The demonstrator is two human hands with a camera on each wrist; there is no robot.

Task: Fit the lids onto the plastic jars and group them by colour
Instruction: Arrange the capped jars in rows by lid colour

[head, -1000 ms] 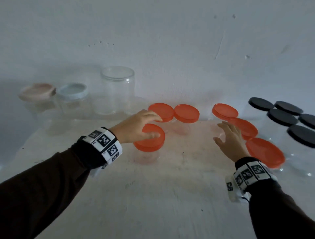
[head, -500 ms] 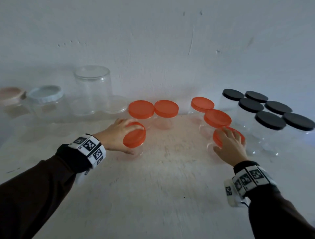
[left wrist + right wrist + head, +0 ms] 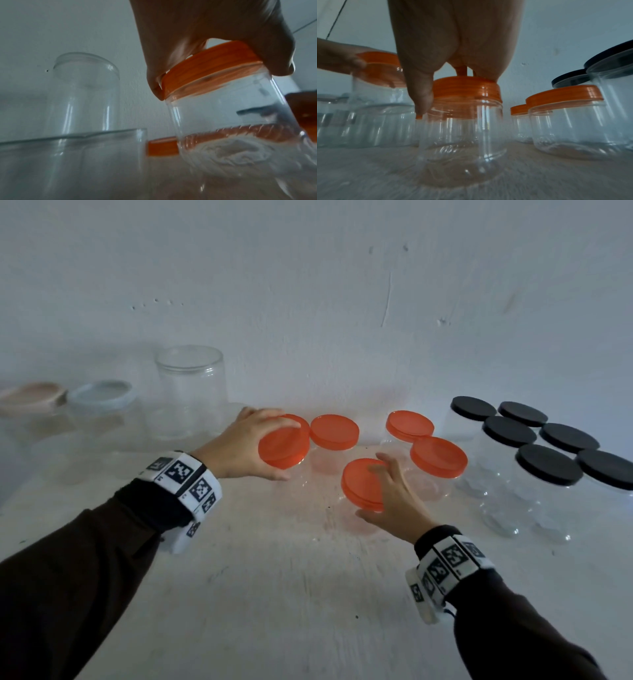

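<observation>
My left hand (image 3: 289,450) grips the orange lid (image 3: 211,69) of a clear plastic jar (image 3: 231,128), which hangs tilted beside another orange-lidded jar (image 3: 334,431) at the back. My right hand (image 3: 370,487) holds a second orange-lidded jar (image 3: 359,482) from above by its lid (image 3: 465,88), with the thumb (image 3: 423,94) down the side. That jar stands on the table. Two more orange-lidded jars (image 3: 409,424) (image 3: 438,455) stand just right of it. A further orange lid (image 3: 163,147) shows behind the tilted jar.
Several black-lidded jars (image 3: 548,469) cluster at the right. At the back left stand a tall lidless clear jar (image 3: 190,392), a pale blue-lidded jar (image 3: 99,397) and a pinkish-lidded one (image 3: 29,395). A low clear container (image 3: 68,155) sits near my left wrist. A white wall rises behind.
My left hand has carried its orange-lidded jar back toward the rear orange jars. My right hand took hold of the front right orange jar and moved it left toward the middle.
</observation>
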